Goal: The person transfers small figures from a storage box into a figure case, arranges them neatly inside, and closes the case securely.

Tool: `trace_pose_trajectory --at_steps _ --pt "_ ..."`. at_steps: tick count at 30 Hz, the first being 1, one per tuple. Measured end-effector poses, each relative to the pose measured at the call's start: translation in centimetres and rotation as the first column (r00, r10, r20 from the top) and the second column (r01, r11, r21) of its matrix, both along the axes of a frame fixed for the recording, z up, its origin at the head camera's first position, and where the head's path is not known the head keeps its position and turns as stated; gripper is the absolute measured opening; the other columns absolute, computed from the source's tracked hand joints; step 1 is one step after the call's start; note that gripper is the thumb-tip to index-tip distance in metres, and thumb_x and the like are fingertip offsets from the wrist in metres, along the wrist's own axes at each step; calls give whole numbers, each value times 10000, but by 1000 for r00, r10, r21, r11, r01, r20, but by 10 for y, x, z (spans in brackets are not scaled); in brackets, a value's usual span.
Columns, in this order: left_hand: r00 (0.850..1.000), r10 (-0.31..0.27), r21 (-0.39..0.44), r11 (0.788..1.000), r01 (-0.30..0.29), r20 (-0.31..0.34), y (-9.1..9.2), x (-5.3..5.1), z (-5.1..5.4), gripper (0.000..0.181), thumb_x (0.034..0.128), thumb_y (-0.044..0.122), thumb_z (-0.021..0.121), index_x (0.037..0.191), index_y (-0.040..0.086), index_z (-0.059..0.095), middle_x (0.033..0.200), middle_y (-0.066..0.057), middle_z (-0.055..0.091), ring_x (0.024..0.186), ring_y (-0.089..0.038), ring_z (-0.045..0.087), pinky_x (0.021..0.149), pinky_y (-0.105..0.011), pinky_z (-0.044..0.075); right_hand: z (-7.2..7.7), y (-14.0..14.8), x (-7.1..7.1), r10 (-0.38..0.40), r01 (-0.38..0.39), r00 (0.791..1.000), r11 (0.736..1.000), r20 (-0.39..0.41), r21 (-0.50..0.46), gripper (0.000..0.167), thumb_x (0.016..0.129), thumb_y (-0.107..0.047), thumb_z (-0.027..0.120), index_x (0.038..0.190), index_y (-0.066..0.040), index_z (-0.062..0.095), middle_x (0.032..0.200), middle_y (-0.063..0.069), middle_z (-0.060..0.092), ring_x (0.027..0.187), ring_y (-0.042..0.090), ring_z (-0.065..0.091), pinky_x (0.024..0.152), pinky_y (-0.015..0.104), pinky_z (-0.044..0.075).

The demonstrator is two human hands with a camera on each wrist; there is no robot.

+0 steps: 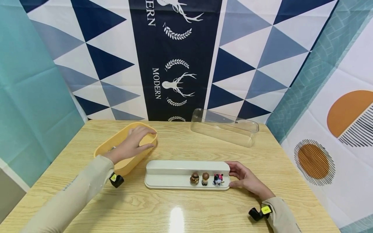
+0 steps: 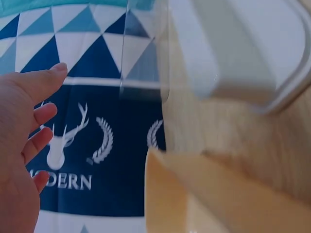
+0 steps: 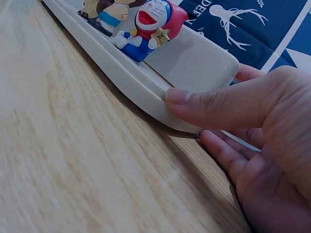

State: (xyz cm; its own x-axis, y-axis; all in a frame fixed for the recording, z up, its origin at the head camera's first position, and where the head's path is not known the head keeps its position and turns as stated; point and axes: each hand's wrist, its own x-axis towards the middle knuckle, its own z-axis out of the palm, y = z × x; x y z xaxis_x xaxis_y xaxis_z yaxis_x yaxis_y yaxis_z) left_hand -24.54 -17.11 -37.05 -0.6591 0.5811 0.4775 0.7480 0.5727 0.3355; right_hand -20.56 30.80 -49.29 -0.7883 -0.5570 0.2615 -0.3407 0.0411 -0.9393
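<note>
My left hand (image 1: 132,142) hovers over a yellow oval basket (image 1: 106,149), fingers loosely bent and nothing held. In the left wrist view the hand (image 2: 19,145) is apart from the basket's rim (image 2: 160,165). The right end of a white stepped display base (image 1: 163,183) is gripped by my right hand (image 1: 247,181), the thumb on its front edge. Toward that end stand several-coloured figurines: a brown one (image 1: 194,178), a brown-haired one (image 1: 205,178) and a blue-and-white cat figurine in a red hood (image 3: 153,24). The basket's contents are mostly hidden by my left arm.
A clear plastic cover (image 1: 224,129) lies at the back right of the wooden table (image 1: 204,210). Patterned cloth (image 1: 175,48) hangs behind the table's far edge. Small black devices (image 1: 116,180) are strapped to both wrists.
</note>
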Motion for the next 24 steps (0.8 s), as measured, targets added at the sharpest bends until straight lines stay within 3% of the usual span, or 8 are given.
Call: trace_pose_trajectory --at_steps 8,14,24 --pt "996 59 -44 997 -56 71 -26 -12 10 384 960 127 673 1299 -1 543 1282 -194 569 1247 -388 462 1027 -625 290 1 0 0 -1 1 1000 1000 -3 3 777 761 129 753 1433 108 364 1287 32 544 1150 93 554 977 222 481" --pt "991 117 -99 989 -110 69 -44 -22 5 398 982 115 634 1325 -46 511 1290 -242 558 1256 -462 425 1020 -671 290 0 0 -1 3 -3 1000 1000 -1 1 774 765 136 749 1435 105 363 1293 58 539 1151 105 555 977 232 484" --pt "960 209 -191 966 -173 186 -67 -34 -2 479 1007 146 602 1394 -83 440 1364 -289 492 1310 -471 349 1076 -659 237 1 0 1 -2 2 1000 1000 -3 7 779 762 125 758 1431 118 357 1294 44 541 1149 98 557 975 234 487"
